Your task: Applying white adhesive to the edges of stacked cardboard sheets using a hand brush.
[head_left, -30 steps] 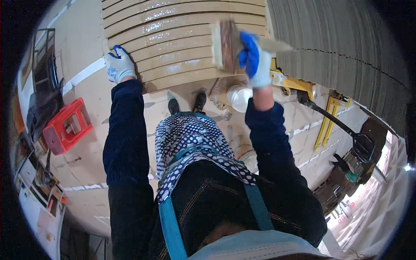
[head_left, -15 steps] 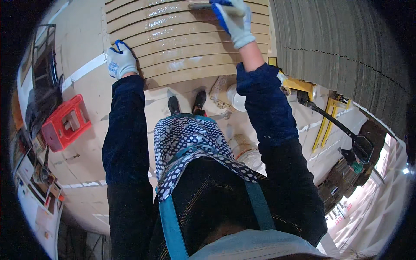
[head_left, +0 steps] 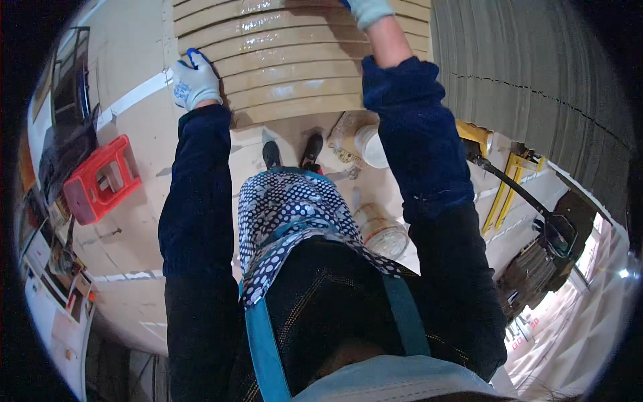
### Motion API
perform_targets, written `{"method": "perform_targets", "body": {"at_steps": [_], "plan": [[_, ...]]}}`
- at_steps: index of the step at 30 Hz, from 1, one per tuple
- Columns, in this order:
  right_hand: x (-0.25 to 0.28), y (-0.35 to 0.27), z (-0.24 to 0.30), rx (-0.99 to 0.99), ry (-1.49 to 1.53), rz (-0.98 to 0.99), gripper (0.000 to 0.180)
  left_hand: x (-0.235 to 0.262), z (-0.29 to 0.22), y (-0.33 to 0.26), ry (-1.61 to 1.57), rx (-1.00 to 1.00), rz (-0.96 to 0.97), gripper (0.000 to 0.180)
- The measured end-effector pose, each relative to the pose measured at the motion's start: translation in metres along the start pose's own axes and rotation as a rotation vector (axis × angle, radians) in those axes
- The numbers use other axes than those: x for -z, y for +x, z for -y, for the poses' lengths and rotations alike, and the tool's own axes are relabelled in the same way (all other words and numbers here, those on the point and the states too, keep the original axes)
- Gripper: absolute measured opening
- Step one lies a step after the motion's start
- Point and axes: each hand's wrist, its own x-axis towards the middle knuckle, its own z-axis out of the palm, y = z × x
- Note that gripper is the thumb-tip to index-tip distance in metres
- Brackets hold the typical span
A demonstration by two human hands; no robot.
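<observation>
Two gloved hands reach up to the stack of pale tan wooden boards [head_left: 295, 63] filling the upper centre of the frame, their long axis running left to right across the picture. At the stack's left end, upper left of the frame, the left hand [head_left: 194, 82] in its white-and-blue glove lies flat with fingers spread against the board ends, grasping nothing. Over the boards at the top edge, the right hand [head_left: 365, 10] is mostly cut off; its fingers cannot be judged.
</observation>
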Motion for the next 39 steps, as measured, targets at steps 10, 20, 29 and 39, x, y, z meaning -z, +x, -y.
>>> {"method": "perform_targets", "body": {"at_steps": [10, 20, 29, 39], "plan": [[-0.053, -0.041, -0.014, 0.631, 0.062, -0.054, 0.016, -0.013, 0.008, 0.004, 0.023, -0.037, -0.041, 0.050], [0.039, -0.281, -0.003, 0.112, -0.016, 0.302, 0.023, -0.006, 0.004, 0.003, 0.010, -0.040, -0.040, 0.050], [0.017, -0.223, -0.003, 0.235, -0.157, 0.159, 0.025, -0.014, 0.011, 0.007, -0.024, -0.082, -0.070, 0.050], [-0.008, -0.230, 0.006, 0.292, -0.154, 0.274, 0.027, -0.008, 0.009, 0.005, -0.002, -0.044, -0.014, 0.047]]}}
